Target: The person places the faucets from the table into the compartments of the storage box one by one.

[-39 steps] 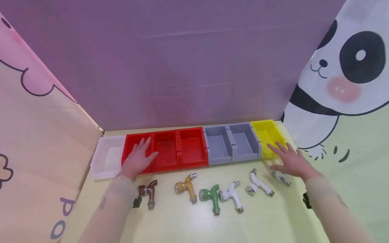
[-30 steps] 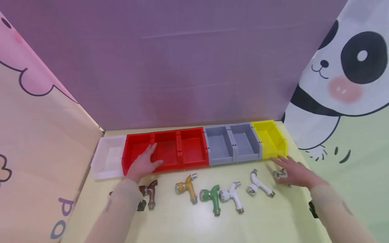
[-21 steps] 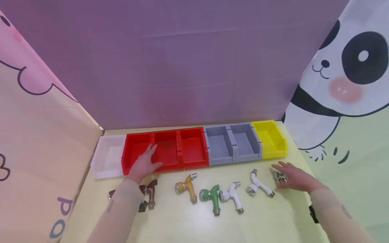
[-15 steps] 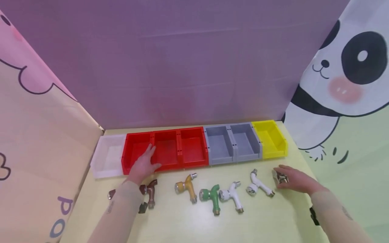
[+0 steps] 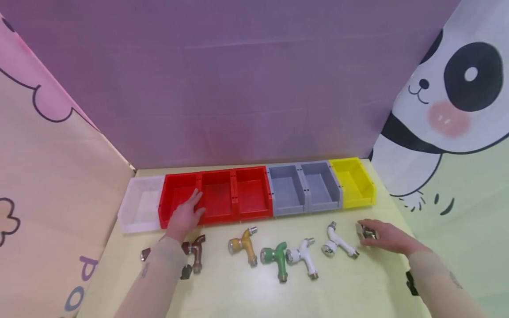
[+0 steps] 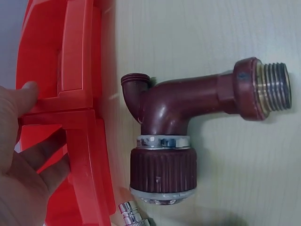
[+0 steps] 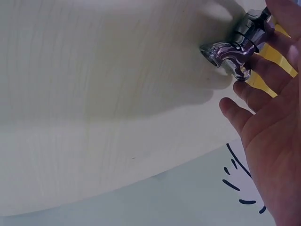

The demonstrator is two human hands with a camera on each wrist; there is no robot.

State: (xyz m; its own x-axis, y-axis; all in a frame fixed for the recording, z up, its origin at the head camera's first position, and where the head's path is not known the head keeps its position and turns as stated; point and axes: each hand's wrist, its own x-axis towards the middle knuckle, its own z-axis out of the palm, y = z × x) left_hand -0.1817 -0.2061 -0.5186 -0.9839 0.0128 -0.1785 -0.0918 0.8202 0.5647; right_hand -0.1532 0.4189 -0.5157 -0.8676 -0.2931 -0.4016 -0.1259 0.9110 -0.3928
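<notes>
My left hand hovers at the front of the leftmost red bins, fingers spread. In the left wrist view its thumb and fingers overlap the red bin rims. A dark brown tap lies just in front, and a second one is mostly hidden by the left forearm. My right hand is at the far right, thumb and fingers around a small chrome tap at the table surface. The hand partly hides this tap in the head view.
Across the table lie an ochre tap, a green tap and two white taps, one beside the green and one farther right. Behind stand a white bin, red bins, grey bins and a yellow bin against the purple backdrop.
My right hand has come down from in front of the yellow bin and closed around the chrome tap. The left hand has shifted slightly right and down, then stayed nearly still.
</notes>
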